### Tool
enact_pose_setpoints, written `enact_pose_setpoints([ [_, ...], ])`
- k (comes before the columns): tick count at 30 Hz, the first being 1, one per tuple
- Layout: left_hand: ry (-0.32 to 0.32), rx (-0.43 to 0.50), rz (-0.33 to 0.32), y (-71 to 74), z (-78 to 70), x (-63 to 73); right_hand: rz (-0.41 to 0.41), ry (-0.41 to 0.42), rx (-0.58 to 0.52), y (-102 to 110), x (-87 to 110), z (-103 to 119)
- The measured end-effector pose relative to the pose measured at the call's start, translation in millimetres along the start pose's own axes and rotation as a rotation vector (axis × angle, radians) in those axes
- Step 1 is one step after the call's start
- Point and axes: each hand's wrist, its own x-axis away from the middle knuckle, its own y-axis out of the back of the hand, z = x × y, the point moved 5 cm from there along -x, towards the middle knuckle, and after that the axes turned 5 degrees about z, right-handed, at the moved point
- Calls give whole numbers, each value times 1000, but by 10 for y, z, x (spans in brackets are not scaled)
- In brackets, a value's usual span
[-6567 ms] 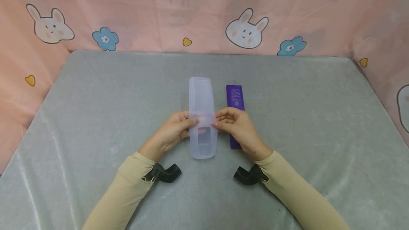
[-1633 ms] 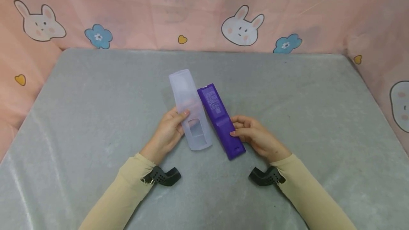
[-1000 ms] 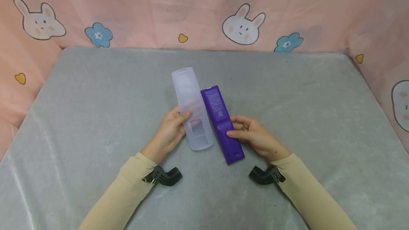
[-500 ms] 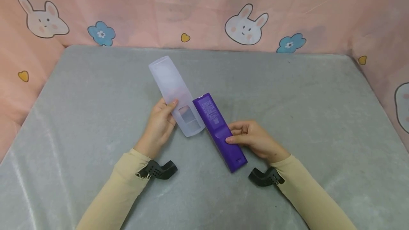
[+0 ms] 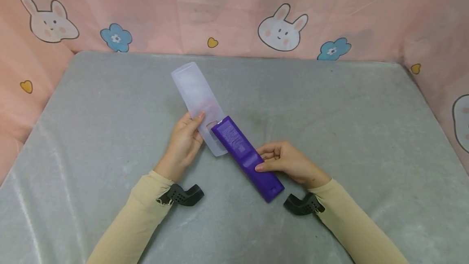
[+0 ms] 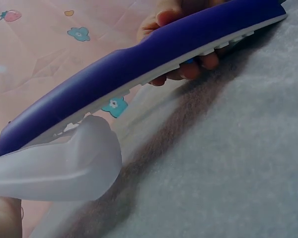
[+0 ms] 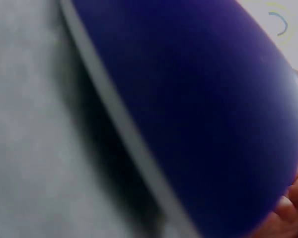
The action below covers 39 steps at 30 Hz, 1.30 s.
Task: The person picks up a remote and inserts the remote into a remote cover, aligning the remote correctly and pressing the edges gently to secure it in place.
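Observation:
My left hand point(image 5: 183, 139) pinches a translucent remote cover point(image 5: 196, 89) at its side, thumb on top. The cover has a cut-out window near its lower end and slants up to the left. My right hand point(image 5: 287, 162) holds a remote control point(image 5: 249, 158) by its edge, thumb on the purple back. In the left wrist view, the white button side of the remote point(image 6: 124, 74) faces down over the cover's near end point(image 6: 89, 163). The remote's top end overlaps the cut-out in the head view. Its purple back point(image 7: 188, 109) fills much of the right wrist view.
A grey cloth-covered table point(image 5: 348, 133) lies under both hands. Behind it hangs a pink curtain point(image 5: 165, 11) printed with rabbits and flowers. Black wrist cameras point(image 5: 185, 194) stick out from both cuffs.
The right hand has picked the remote up from the table. Lately the cover has swung up and left, and the remote's top end has moved left until it overlaps the cover's lower part.

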Motion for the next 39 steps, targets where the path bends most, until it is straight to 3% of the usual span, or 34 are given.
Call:
enact_pose_setpoints([
  [11,-5,-31,42,-48,-21,23,8,-17,41,-27,-4,10],
  [16,18,-46,48,-43,4,18,47,4,69,-49,4,27],
  [25,40,-94,117,-92,36,51,123,11,138,-72,20,34],
  [30,47,-110,127,-107,37,65,99,-2,147,-72,17,35],
  [39,14,-66,109,-142,58,75,27,-25,58,-59,2,6],
])
